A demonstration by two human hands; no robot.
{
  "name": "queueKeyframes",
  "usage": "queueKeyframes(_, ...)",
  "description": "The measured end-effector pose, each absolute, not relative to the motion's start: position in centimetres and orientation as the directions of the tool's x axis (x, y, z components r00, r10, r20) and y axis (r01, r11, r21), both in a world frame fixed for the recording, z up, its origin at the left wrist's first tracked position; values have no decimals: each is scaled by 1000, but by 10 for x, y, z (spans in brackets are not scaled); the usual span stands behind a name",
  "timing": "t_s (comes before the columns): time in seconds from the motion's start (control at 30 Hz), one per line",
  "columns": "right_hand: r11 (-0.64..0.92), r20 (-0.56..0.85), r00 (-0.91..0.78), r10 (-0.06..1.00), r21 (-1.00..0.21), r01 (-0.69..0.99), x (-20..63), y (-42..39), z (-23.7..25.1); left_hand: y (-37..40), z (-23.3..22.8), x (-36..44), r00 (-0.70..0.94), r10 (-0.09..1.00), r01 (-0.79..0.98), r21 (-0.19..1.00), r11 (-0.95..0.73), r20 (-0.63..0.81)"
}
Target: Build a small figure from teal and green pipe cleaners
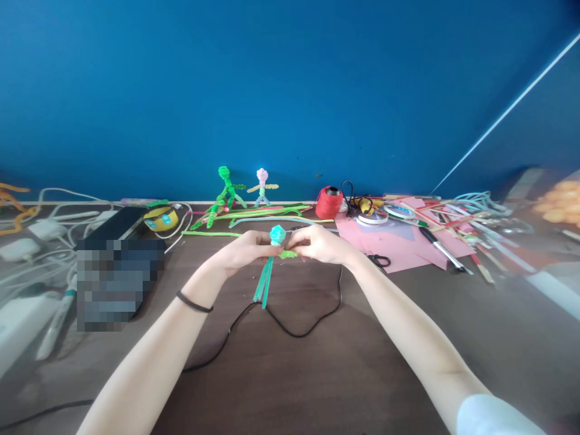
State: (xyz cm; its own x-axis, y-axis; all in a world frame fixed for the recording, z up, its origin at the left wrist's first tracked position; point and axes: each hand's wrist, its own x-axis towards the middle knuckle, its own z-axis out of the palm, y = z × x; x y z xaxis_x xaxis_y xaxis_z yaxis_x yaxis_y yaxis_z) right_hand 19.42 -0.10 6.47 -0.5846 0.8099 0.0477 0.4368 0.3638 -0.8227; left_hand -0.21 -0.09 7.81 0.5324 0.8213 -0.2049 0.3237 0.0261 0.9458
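Between my two hands, above the dark table, is a pipe-cleaner figure point(278, 234) with a round turquoise head. Two long teal pipe-cleaner strands point(263, 284) hang down from it. My left hand point(249, 251) pinches the figure just below its head. With fingers pressed together, my right hand point(312, 244) grips a short yellow-green coiled pipe cleaner point(288, 254) at the figure's side. Behind my hands, a green pipe-cleaner figure point(225, 187) and a pink-headed one point(262, 181) lean on the blue wall. Loose green pipe cleaners point(267, 211) lie in front of them.
A red thread spool point(329, 203), pink paper point(399, 244), black scissors point(379, 260) and a marker point(441, 249) lie to the right. At left are white cables point(54, 211), a yellow tape roll point(161, 219) and a blurred-out dark object point(120, 284). A black cord point(294, 334) crosses the table.
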Motion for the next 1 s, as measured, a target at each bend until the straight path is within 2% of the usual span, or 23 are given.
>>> queueKeyframes(0.4,405,18,-582,813,-736,543,195,2,63,0,76,-1,525,831,334,943,-5,-182)
queueKeyframes(0.67,481,80,-576,813,-650,588,193,3,62,2,73,0,507,833,401,916,1,-223)
queueKeyframes(0.83,562,185,-570,801,-561,608,189,1,62,4,69,0,486,835,447,895,18,-259)
queueKeyframes(1.0,584,252,-545,800,-534,612,183,-4,64,4,66,3,466,850,466,885,1,-246)
